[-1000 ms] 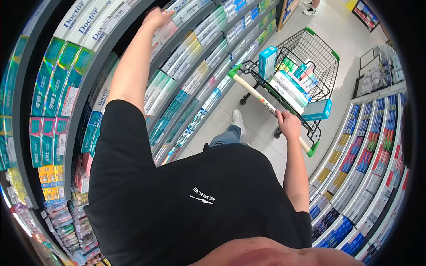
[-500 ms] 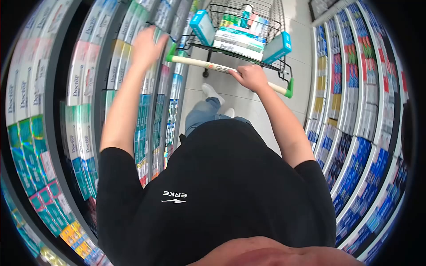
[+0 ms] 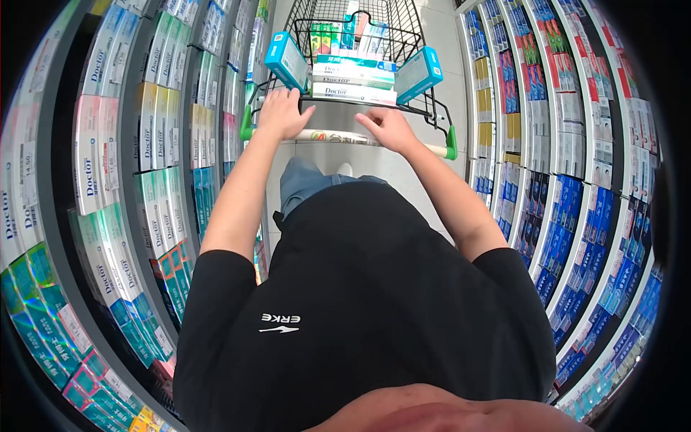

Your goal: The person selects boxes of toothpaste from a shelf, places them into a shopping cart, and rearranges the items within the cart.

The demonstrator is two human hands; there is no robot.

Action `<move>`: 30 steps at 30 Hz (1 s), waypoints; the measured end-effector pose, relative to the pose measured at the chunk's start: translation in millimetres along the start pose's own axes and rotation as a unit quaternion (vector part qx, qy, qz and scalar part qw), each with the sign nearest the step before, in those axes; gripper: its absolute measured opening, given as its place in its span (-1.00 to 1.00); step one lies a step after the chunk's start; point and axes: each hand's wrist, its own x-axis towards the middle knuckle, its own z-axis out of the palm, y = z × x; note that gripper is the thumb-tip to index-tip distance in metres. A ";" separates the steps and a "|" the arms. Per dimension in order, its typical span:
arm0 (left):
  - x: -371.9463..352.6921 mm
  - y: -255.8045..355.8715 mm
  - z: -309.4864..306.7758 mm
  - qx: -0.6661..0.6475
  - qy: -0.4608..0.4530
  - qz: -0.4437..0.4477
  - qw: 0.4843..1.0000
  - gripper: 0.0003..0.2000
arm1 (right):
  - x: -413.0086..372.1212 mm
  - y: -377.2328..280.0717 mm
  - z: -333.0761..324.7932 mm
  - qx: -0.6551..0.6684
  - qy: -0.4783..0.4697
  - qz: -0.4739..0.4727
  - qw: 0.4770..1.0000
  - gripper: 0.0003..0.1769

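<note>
My left hand [image 3: 284,115] lies across the left part of the shopping cart handle [image 3: 335,137], fingers stretched forward and thumb apart. Farther right, my right hand [image 3: 391,129] is on the same bar, its fingers curled over the far side and partly hidden, with the thumb raised. In the cart [image 3: 392,18], just beyond my hands, stacked toothpaste boxes [image 3: 353,92] marked "Doctor" lie flat. One blue box [image 3: 287,62] leans at the cart's left edge, and another blue box [image 3: 419,74] at its right.
Shelves of toothpaste boxes [image 3: 97,144] line my left side closely. Along the right runs another shelf [image 3: 568,137] with blue, red and white packages. Pale floor tiles [image 3: 439,43] show beside the cart. More upright packages [image 3: 371,39] stand deeper in the basket.
My left hand has come from the left shelves to the cart handle. The right hand's thumb has lifted off the bar. The cart appears farther left and straighter in view.
</note>
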 end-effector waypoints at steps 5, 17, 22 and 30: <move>-29.4 10.8 4.9 -0.147 0.035 -0.055 0.987 -0.47 | 6.2 26.5 10.6 0.010 0.179 -0.020 0.984 -0.60; -84.9 45.1 23.9 -0.162 0.090 -0.068 0.980 -0.56 | 61.9 85.1 -1.2 -0.377 0.073 -0.040 0.922 -0.43; -100.3 47.6 30.6 -0.179 0.107 -0.063 0.976 -0.54 | 68.0 81.7 -18.2 -0.402 0.018 -0.091 0.911 -0.34; -114.7 47.2 30.6 -0.202 0.074 -0.077 0.974 -0.47 | 30.0 -41.2 -74.5 -0.129 0.146 -0.222 0.955 -0.30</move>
